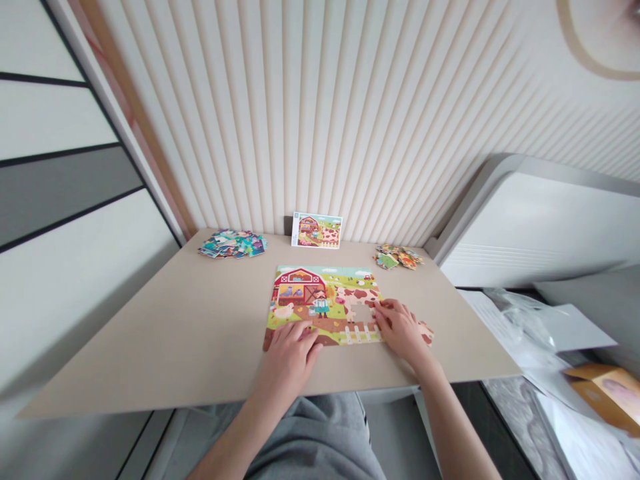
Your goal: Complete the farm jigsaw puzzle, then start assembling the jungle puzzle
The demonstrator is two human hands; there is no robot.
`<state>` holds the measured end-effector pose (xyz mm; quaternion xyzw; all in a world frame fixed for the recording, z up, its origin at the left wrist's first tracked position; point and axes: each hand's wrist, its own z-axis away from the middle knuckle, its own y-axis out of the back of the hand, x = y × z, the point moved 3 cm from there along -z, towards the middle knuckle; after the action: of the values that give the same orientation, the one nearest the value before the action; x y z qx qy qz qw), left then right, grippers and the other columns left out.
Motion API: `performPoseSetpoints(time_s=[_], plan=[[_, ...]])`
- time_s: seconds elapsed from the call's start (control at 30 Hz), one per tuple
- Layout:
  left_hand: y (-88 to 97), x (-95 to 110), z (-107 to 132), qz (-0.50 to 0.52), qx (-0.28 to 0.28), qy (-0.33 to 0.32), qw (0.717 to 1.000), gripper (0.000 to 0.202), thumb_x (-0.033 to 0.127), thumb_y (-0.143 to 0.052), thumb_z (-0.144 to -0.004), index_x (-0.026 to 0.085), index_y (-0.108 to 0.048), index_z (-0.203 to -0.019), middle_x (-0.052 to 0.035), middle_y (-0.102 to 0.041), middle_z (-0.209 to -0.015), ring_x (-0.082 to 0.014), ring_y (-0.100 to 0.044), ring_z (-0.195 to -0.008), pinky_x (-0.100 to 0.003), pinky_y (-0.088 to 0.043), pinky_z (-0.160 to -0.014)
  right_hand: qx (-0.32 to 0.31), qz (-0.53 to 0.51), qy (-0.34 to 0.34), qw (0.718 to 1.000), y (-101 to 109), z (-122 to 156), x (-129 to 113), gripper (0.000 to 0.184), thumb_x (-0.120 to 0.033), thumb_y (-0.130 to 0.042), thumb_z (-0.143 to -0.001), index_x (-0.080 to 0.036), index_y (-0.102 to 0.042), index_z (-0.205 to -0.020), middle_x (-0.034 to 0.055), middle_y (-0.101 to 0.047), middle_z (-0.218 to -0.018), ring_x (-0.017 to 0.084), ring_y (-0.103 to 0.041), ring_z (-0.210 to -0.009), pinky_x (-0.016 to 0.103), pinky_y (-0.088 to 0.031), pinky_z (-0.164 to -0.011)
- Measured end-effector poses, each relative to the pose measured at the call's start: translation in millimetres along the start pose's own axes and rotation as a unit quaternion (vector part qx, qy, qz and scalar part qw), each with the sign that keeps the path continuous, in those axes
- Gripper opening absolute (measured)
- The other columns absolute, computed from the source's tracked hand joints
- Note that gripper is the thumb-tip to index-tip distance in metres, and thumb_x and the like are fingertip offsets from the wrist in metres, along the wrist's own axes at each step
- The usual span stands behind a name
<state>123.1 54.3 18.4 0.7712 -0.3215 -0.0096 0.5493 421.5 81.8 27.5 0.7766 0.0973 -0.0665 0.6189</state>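
Note:
A farm jigsaw puzzle point(325, 300) with a red barn and a cow lies on the beige table point(200, 333); one gap shows near its right middle. My left hand point(290, 350) rests flat on the puzzle's lower left corner, fingers stretched out. My right hand point(397, 330) lies on the puzzle's right edge, fingers together, touching pieces by the gap. A loose piece point(427, 331) sticks out just right of that hand. A picture card point(317, 231) of the same scene leans against the wall behind.
A heap of bluish puzzle pieces point(233, 243) sits at the table's back left, a smaller orange-green heap point(399, 257) at the back right. A white unit point(540, 227) stands to the right, with plastic wrap, papers and a cardboard box point(607, 393) below it.

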Motion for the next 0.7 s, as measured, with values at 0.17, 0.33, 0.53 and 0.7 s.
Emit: performPoseSetpoints(time_s=[0.17,0.33,0.53,0.7], plan=[[-1.0,0,0,0.0,-0.006,-0.002,1.0,0.024,0.027,-0.061,-0.099,0.025,-0.072,-0.12,-0.0077,-0.066,-0.126,-0.0288,-0.059,-0.117,-0.05,-0.048,-0.104,0.001,-0.059,-0.006,0.998,-3,-9,9,0.036,-0.035,-0.046,-0.1,-0.034,-0.074,-0.123,0.0057,-0.065,-0.127,0.026,-0.06,-0.118,0.044,-0.043,-0.105],[1.1,0,1,0.003,-0.004,-0.006,1.0,0.023,0.027,-0.06,-0.099,0.027,-0.071,-0.119,-0.0071,-0.065,-0.126,-0.0287,-0.059,-0.117,-0.049,-0.048,-0.104,0.127,-0.105,-0.064,0.984,13,9,29,0.04,-0.04,-0.044,-0.1,-0.024,-0.073,-0.122,0.0099,-0.066,-0.13,0.026,-0.062,-0.119,0.042,-0.046,-0.105],[3.9,1,2,0.02,0.001,-0.012,1.0,0.023,0.026,-0.06,-0.098,0.027,-0.069,-0.119,-0.0072,-0.065,-0.126,-0.0285,-0.06,-0.116,-0.049,-0.049,-0.103,0.047,-0.054,-0.132,0.989,31,55,87,0.062,-0.052,-0.056,-0.092,-0.021,-0.056,-0.145,0.0134,-0.064,-0.138,0.032,-0.059,-0.126,0.049,-0.045,-0.108],[3.0,1,2,0.015,-0.001,-0.014,1.0,0.024,0.026,-0.058,-0.099,0.026,-0.069,-0.12,-0.0077,-0.065,-0.125,-0.0287,-0.059,-0.117,-0.049,-0.048,-0.104,0.002,-0.069,-0.117,0.991,26,69,106,0.061,-0.053,-0.055,-0.092,-0.019,-0.059,-0.143,0.0142,-0.063,-0.139,0.032,-0.06,-0.127,0.046,-0.044,-0.109]])
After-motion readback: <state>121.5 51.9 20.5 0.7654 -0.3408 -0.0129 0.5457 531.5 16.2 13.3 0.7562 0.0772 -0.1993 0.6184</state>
